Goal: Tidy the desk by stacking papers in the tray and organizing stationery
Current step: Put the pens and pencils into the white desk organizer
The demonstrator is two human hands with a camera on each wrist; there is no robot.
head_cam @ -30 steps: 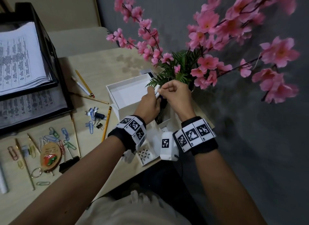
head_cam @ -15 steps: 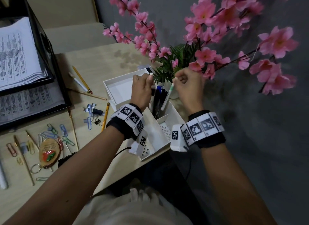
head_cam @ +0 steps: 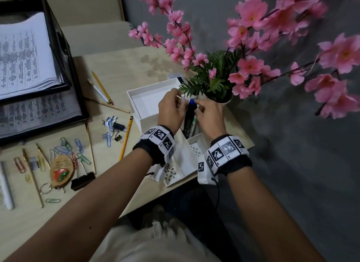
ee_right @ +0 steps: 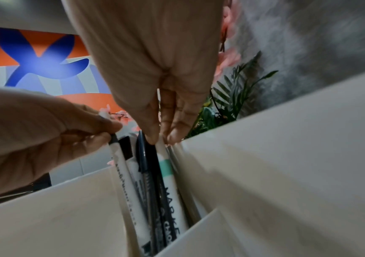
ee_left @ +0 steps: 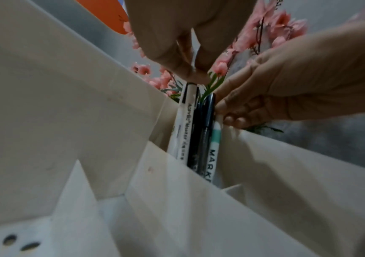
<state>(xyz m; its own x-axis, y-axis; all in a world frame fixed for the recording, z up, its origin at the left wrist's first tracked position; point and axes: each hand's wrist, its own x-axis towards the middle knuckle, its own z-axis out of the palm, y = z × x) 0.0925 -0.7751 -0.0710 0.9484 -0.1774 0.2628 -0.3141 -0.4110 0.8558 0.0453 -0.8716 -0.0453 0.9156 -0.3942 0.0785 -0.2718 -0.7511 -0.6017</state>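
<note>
A white desk organizer (head_cam: 155, 98) stands at the desk's right edge. Its narrow slot holds several pens and markers upright. My left hand (head_cam: 180, 100) pinches the top of a white marker (ee_left: 187, 111) that stands in the slot. My right hand (head_cam: 197, 108) pinches the top of a white marker with a green band (ee_right: 166, 167), also down in the slot beside dark pens (ee_right: 148, 173). A blue-capped pen (head_cam: 192, 102) sticks up between my hands. In the wrist views the left fingertips (ee_left: 193, 73) and right fingertips (ee_right: 172, 137) close on the marker tops.
A black paper tray (head_cam: 64, 53) with printed sheets stands at the back left. Pencils (head_cam: 125, 139), paper clips (head_cam: 64, 148), binder clips (head_cam: 82, 180) and a wooden key tag (head_cam: 61, 171) lie loose on the desk. A pot of pink blossoms (head_cam: 224, 82) stands right behind the organizer.
A second ago both hands were together above the organizer. They then parted, each with a marker, and have lowered the markers into the slot.
</note>
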